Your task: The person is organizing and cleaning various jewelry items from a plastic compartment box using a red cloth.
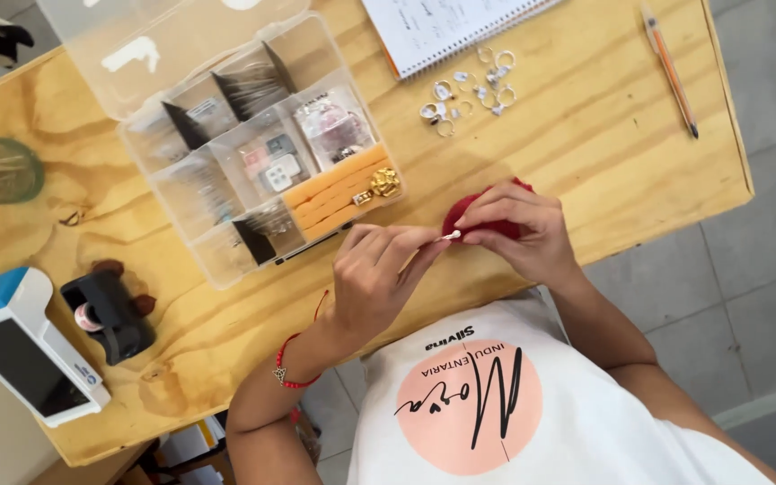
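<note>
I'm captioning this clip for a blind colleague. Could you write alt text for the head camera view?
Over a plywood table, a person's left hand pinches a small white piece while the right hand holds a red cloth. Nearby lie an open clear compartment box, a cluster of silver rings, a notebook and a pen.

Left hand (pixel 372 278) with small ring (pixel 452 235), right hand (pixel 518 229) around red cloth (pixel 478 216)
</note>
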